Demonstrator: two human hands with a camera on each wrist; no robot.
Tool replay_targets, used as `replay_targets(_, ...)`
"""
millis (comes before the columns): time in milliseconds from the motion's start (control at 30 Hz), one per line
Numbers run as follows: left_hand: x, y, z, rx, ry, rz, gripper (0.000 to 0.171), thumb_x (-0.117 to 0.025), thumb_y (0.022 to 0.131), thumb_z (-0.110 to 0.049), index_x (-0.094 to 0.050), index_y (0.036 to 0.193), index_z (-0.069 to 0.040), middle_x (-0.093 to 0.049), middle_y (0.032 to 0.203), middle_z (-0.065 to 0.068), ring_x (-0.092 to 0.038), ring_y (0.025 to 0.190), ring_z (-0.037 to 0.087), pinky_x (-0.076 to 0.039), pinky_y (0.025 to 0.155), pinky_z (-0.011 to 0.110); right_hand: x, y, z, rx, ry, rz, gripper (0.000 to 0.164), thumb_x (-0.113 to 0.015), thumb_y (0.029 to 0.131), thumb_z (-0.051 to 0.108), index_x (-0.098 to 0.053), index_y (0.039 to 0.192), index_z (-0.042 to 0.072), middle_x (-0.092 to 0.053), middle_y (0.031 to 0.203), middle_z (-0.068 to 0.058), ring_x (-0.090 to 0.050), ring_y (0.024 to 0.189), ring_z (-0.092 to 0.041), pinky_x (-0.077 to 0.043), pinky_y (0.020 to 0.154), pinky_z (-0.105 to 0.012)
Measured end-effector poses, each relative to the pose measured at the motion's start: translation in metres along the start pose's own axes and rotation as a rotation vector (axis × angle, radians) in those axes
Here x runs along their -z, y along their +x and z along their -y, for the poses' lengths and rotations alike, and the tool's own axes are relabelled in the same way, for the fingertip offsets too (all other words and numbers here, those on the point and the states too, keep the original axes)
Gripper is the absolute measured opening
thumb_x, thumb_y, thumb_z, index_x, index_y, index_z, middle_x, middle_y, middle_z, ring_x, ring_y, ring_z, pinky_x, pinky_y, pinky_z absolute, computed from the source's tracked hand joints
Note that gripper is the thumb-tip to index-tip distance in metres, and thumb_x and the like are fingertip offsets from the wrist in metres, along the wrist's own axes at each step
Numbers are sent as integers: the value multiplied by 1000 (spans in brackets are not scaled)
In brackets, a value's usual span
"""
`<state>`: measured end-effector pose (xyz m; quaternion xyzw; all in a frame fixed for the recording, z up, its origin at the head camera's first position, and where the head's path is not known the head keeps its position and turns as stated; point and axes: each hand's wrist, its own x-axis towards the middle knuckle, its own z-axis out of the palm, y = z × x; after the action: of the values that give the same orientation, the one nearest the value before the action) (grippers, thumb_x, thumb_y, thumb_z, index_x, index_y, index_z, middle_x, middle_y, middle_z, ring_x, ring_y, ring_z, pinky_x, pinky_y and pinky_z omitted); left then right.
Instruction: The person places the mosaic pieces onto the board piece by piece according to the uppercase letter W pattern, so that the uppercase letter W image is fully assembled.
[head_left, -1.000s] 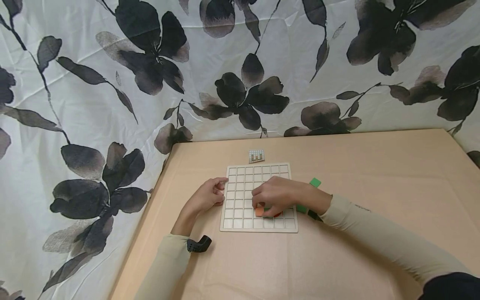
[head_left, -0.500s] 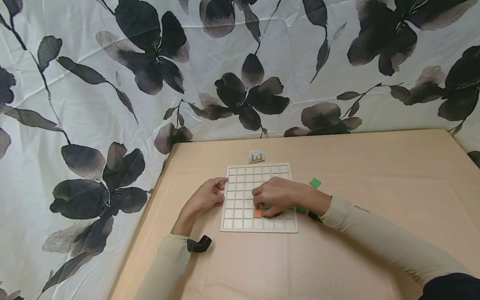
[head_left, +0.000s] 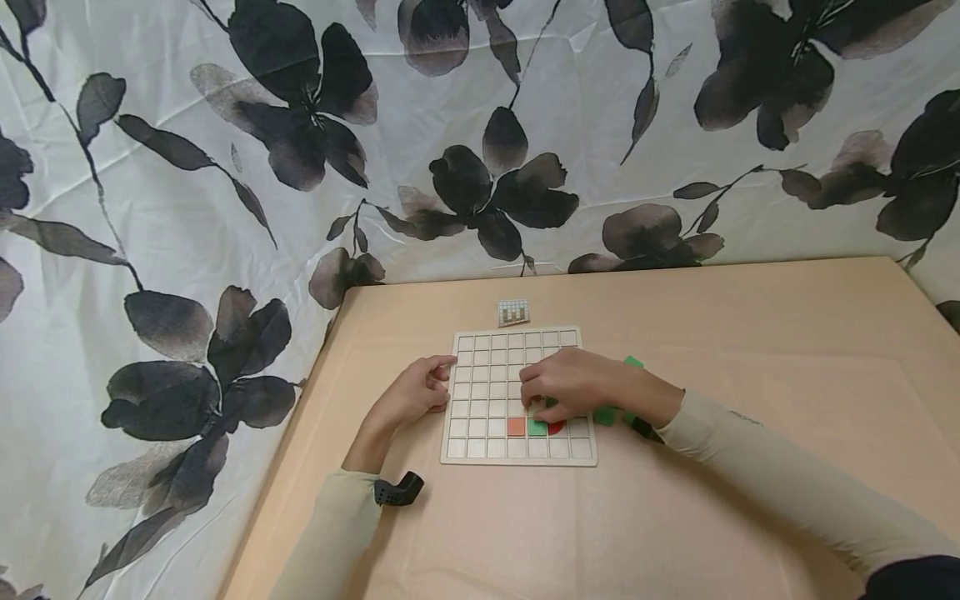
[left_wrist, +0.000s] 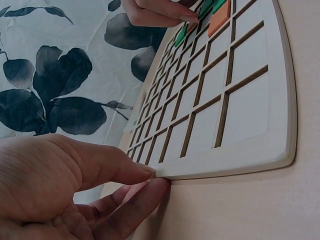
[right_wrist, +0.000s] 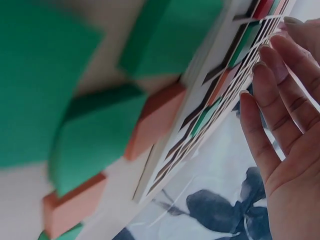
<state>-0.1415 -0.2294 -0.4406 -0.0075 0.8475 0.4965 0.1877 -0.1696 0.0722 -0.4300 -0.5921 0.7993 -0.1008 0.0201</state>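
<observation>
One grid board lies under our right grip, fingers relaxed, nothing visibly held; our left grip pinches the board's edge. Orange tile: just nearside of our right grip.

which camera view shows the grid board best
The head view: it looks down on the board, with all four corners visible, though part is covered. The left wrist view shows a corner close up at a slant; the right wrist view shows it nearly edge-on.
</observation>
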Motion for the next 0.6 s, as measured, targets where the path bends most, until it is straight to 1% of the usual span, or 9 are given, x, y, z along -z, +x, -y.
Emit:
replay_targets(100,0,-1,0,3,-4,-2,67,-61,86,19,-50,148,-5,-48,111,13,-51,88,21,-55,68,30,1,-7,-5,-28,27,-12,9,-71,92,31,-73,97,24,-60,93,12,-50,67,0,-45,60,-22)
replay_targets(333,1,-2,2,-4,5,-2,67,-61,86,19,-49,148,-6,-48,112,13,-51,88,21,-55,68,30,2,-24,-15,-106,88,-15,9,-73,92,29,-74,97,22,-59,92,10,-48,69,-1,-42,59,-20)
replay_targets(533,2,-2,3,-10,13,0,66,-61,87,18,-50,148,-6,-49,112,13,-52,88,21,-56,69,31,3,-41,-22,-160,84,-16,9,-71,92,29,-73,101,25,-60,94,9,-48,70,-1,-42,61,-21)
replay_targets(600,2,-2,4,-12,14,1,66,-62,87,17,-50,148,-6,-49,112,13,-52,88,21,-56,69,31,4,-47,-24,-172,83,-25,10,-71,92,27,-73,101,24,-61,95,9,-49,71,-1,-43,62,-21)
